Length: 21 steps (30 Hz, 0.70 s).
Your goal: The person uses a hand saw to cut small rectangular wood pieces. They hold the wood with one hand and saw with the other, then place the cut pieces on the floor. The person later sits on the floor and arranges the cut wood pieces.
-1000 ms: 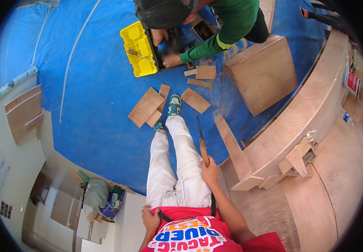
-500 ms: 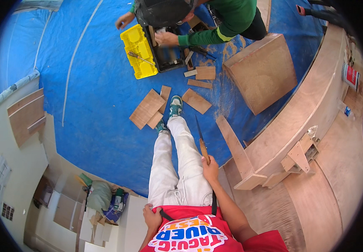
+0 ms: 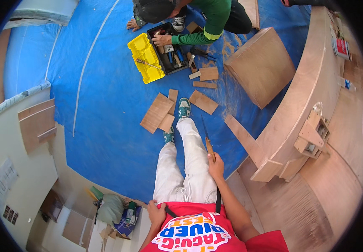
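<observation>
My right hand [image 3: 216,167] is closed round the wooden handle of a handsaw [image 3: 209,147], held beside my right thigh. Its narrow dark blade points away toward the tarp, seen nearly edge-on. At my waist, by the hem of my red shirt [image 3: 194,235], my left hand [image 3: 156,213] rests on my hip holding nothing, its fingers partly hidden. Past my shoes, a person in green sleeves [image 3: 196,38] crouches with one hand inside a black toolbox [image 3: 177,69], whose yellow lid [image 3: 143,52] lies open with a screwdriver on it. The person's other hand rests on the tarp.
Cut wood pieces [image 3: 157,112] lie round my shoes on the blue tarp [image 3: 106,147]. A large wooden box [image 3: 261,67] stands at the far right, with sawdust nearby. A curved plywood structure [image 3: 286,122] runs along the right, bearing a can [image 3: 341,48] and a bottle [image 3: 346,84].
My view has shifted, so the scene sits slightly to the right. The person's far hand has come down onto the tarp, and more tools show in the toolbox. My hands keep their places.
</observation>
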Available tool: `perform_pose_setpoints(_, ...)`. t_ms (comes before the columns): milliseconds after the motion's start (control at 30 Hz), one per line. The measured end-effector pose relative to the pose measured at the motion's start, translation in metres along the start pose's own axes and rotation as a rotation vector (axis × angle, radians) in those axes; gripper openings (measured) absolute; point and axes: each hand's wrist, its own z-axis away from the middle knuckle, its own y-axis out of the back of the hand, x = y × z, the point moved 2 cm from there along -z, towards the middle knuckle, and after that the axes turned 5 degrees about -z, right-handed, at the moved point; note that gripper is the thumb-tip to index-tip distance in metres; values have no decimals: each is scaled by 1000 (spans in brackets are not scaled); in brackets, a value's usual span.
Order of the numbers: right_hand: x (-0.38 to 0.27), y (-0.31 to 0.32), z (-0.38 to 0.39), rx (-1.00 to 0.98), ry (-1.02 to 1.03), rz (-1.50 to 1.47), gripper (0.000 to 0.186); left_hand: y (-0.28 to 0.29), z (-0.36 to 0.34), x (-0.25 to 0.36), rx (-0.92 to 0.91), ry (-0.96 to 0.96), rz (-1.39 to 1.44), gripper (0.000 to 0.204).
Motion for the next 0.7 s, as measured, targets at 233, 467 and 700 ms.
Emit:
perform_pose_setpoints(233, 67, -20, 77, 45, 78, 14, 45, 2, -33, -92, -122, -174, 299, 46)
perform_pose_setpoints(467, 136, 43, 191, -78, -32, -486, 39, 35, -30, -70, -101, -662, 166, 44)
perform_pose_setpoints(700, 205, 122, 334, 17, -188, 167, 52, 19, 7, 10, -196, -960, 19, 47)
